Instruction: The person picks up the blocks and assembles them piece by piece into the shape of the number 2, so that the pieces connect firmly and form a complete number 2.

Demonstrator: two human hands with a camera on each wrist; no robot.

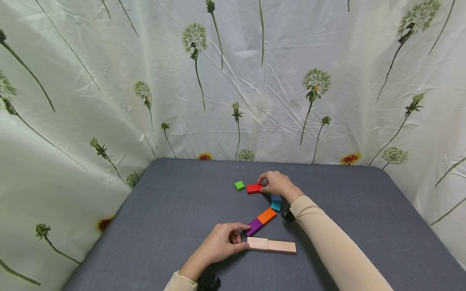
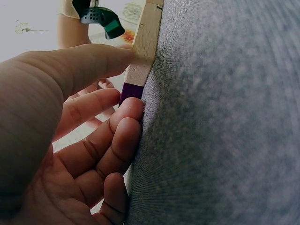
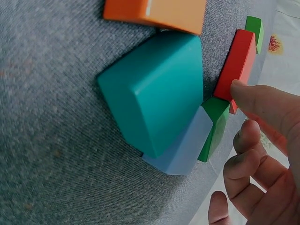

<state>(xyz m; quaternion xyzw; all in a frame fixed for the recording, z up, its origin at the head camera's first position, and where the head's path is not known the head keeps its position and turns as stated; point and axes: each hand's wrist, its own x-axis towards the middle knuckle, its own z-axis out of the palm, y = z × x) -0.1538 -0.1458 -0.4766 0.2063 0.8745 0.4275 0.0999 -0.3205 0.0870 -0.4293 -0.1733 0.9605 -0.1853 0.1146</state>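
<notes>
My right hand pinches the right end of a red block, its thumb on the near side and index finger on the far side. In the right wrist view, a dark green block sits against that end of the red block. The left hand has its index fingertip at a purple block and its thumb at the left end of a plain wooden block. In the left wrist view the other fingers are bent near the purple block, gripping nothing.
A small green block lies left of the red one. Blue, teal and orange blocks curve down toward the purple one. A second wooden block adjoins the first on the grey table. Patterned cloth hangs behind.
</notes>
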